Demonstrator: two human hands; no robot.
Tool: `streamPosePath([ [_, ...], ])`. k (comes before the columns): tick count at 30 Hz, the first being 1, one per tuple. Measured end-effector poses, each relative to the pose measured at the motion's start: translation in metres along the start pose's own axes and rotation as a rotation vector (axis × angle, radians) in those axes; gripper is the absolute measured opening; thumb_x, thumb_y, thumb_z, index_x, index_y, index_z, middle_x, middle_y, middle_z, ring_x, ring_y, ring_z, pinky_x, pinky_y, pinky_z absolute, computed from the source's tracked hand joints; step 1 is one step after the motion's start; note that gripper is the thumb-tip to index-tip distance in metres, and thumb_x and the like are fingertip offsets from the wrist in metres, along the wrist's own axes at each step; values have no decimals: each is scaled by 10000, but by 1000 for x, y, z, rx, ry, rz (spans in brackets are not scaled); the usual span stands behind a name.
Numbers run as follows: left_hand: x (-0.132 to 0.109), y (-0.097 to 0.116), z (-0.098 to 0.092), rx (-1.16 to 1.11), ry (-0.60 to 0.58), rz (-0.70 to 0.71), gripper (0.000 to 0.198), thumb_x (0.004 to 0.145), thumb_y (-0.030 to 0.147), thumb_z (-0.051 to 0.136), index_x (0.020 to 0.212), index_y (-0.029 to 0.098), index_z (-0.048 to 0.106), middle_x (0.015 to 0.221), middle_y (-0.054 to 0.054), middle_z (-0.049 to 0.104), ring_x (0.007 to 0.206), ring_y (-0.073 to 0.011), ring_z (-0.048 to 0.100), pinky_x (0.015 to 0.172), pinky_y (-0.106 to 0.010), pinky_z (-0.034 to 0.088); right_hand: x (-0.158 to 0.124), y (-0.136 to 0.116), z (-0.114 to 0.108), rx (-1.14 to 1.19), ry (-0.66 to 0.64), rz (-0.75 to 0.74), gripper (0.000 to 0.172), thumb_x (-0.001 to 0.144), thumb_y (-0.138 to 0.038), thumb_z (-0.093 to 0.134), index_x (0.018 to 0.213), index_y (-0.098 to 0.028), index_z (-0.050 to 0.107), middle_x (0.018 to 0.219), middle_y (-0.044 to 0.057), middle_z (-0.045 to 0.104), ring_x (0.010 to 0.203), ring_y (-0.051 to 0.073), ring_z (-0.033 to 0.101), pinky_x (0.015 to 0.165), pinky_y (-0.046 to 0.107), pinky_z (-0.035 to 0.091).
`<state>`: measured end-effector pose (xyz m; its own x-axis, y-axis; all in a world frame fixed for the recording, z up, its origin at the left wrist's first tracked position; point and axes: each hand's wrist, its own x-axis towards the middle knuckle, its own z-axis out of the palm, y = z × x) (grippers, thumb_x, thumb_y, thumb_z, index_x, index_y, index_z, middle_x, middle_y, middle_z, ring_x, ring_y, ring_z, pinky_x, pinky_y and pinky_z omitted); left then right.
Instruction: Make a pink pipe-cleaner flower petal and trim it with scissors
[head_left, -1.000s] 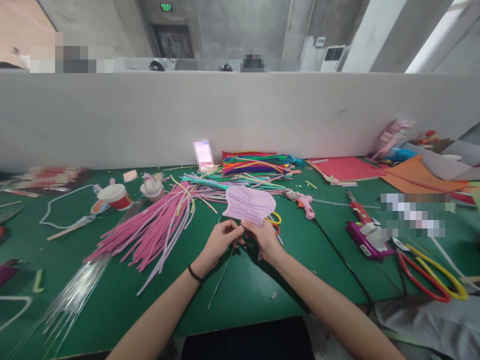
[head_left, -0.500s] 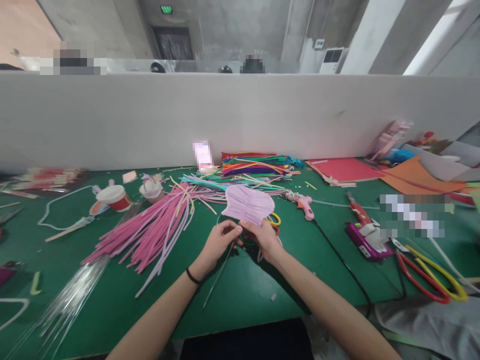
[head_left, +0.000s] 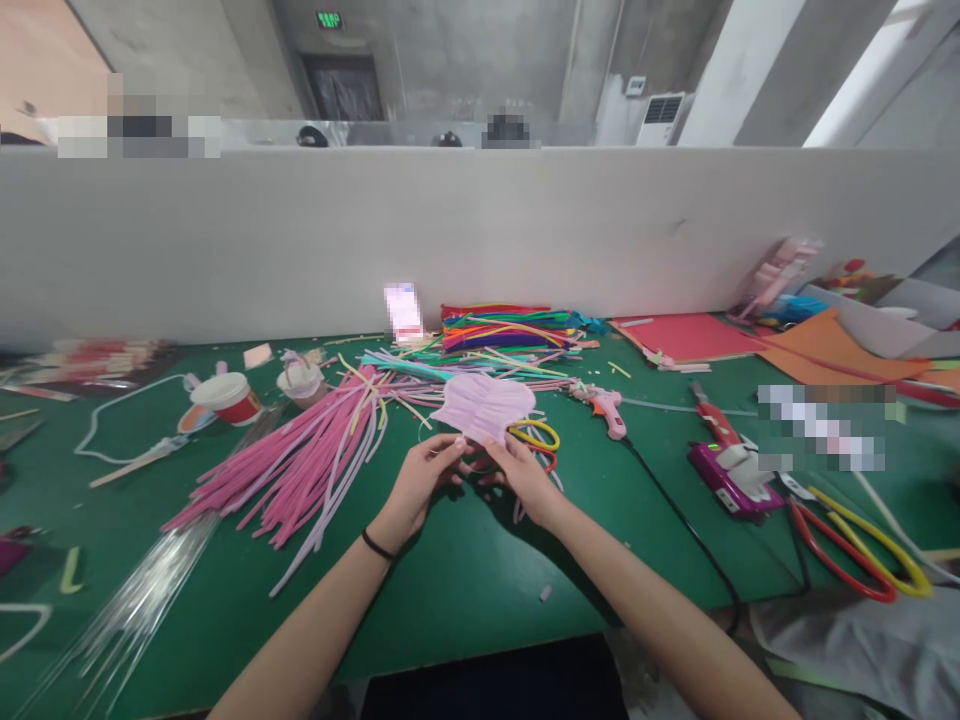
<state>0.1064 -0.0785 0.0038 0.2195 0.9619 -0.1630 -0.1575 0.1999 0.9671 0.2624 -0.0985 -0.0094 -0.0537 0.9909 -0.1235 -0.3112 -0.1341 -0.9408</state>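
A lilac fan-shaped piece (head_left: 486, 405), apparently made of fuzzy pipe cleaners laid side by side, is held above the table. My right hand (head_left: 529, 478) pinches its lower edge, thumb on top. Close beside it, my left hand (head_left: 426, 482) is closed, thumb against fingers, on a thin wire (head_left: 421, 432) that curves out near the piece's left corner. The fingertips of both hands almost meet under the piece, and what lies between them is partly hidden. Behind my right hand lie scissors with yellow and red handles (head_left: 541, 434) and some loose lilac pipe cleaners.
Pink pipe cleaners (head_left: 277, 465) spread at left over clear thin rods (head_left: 150, 575). Two cups, one a red-and-white paper cup (head_left: 238, 402), stand behind. Multicoloured pipe cleaners (head_left: 510, 330) lie by the partition. A pink glue gun (head_left: 609, 412), purple power strip (head_left: 731, 480) and large scissors (head_left: 862, 545) are at right.
The lilac piece and both hands have shifted slightly left. A thin straight length that hung down below my left hand no longer shows there.
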Motion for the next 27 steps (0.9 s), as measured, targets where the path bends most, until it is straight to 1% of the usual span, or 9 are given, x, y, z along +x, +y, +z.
streamPosePath([
  [4,6,0,-10,-106,133,43,340,667,331,798,935,162,674,857,-31,705,612,-92,634,517,-179,468,0,-5,-3,-3,13,2,459,714,-612,678,927,-208,637,840,26,682,677,136,637,540,228,486],
  [8,12,4,-25,-147,223,96,346,670,331,792,953,179,662,846,-5,692,612,-78,633,510,-159,460,1,-4,-9,-96,11,-80,491,752,-640,620,939,-187,657,835,45,681,683,136,634,552,224,472],
  [10,15,6,-32,-169,262,111,345,670,338,788,957,196,659,851,8,689,623,-76,640,519,-156,464,3,-4,-12,-140,27,-119,474,765,-626,612,937,-188,668,858,53,686,705,145,637,562,229,471],
  [13,17,10,-39,-197,309,128,342,667,362,784,947,207,660,843,20,682,627,-73,645,525,-151,465,7,-9,-18,-220,51,-153,391,755,-574,642,891,-209,682,889,45,695,729,158,638,565,241,468],
  [17,17,12,-40,-193,336,130,367,667,393,782,957,199,667,819,19,666,597,-67,634,511,-151,457,15,-24,-24,-383,31,-165,254,765,-457,656,879,-233,694,871,30,706,751,178,641,618,280,480],
  [19,17,11,-38,-175,336,123,384,676,413,771,975,194,669,821,12,658,593,-69,629,505,-154,455,21,-32,-27,-548,42,-235,199,775,-383,648,894,-235,707,898,41,707,801,198,639,709,327,486],
  [23,16,6,-34,-120,321,122,410,687,447,756,988,184,664,860,-3,650,591,-69,622,491,-152,441,33,-40,-30,-863,154,-387,183,751,-271,667,918,-218,724,1025,92,690,948,255,617,886,406,435],
  [25,16,3,-33,-96,307,143,418,698,464,746,995,185,655,879,-7,651,589,-68,622,484,-152,436,36,-39,-28,-894,166,-408,158,739,-257,686,885,-219,730,1008,96,696,975,269,611,913,413,420],
  [27,17,1,-32,-81,289,168,425,715,477,731,1017,193,642,895,-9,655,588,-70,626,481,-154,436,36,-33,-20,-823,95,-374,128,755,-301,687,851,-227,728,932,78,713,906,254,633,859,395,448],
])
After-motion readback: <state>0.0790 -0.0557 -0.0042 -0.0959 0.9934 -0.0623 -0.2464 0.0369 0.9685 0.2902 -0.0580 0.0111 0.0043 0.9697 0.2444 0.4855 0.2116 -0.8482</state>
